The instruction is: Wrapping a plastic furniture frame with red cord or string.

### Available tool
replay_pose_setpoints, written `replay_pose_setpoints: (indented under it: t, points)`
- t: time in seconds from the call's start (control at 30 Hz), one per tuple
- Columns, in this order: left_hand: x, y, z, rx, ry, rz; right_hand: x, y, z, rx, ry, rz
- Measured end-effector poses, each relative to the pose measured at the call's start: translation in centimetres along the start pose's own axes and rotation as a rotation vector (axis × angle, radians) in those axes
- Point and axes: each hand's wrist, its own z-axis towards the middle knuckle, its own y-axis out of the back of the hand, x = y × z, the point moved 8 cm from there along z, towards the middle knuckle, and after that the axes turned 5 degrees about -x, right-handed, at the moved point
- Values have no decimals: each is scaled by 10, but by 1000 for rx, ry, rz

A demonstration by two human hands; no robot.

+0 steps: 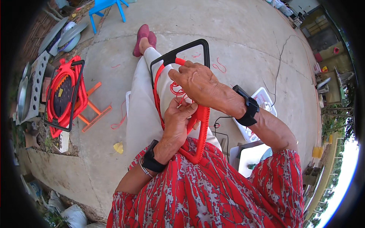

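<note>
A frame with a black rectangular handle (206,57) and red, ribbed curved edging (203,129) leans across my lap. My left hand (173,121) is closed at its inner side, with thumb and fingers pinching thin red cord. Loose loops of this red cord (176,89) bunch up between my two hands. Over the upper part of the frame, my right hand (201,85) is curled shut, back of the hand up. Its fingertips are turned under, so what they grip is hidden. Both wrists wear black bands.
Similar red-and-black frames (62,95) are stacked at left on an orange stool (95,114). A white plastic basket (262,98) stands at right, beside a pale box (249,157). Red cord scraps (219,65) litter the concrete. A blue chair (104,7) stands far left.
</note>
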Motion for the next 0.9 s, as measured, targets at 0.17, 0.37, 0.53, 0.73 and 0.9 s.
replay_pose_setpoints:
  t: [0.17,0.37,0.53,0.73,0.9]
  points:
    - [0,4,0,-11,-29,-23,1,26,-1,-150,-26,242]
    - [-1,0,-3,23,-9,1,0,51,-14,-143,-16,54]
    - [-2,-3,-3,15,-36,40,9,23,1,-53,92,-161]
    - [-5,-2,-1,27,-75,54,28,-22,0,293,189,-400]
    - [-11,-10,-8,33,-85,79,25,-9,0,215,207,-221]
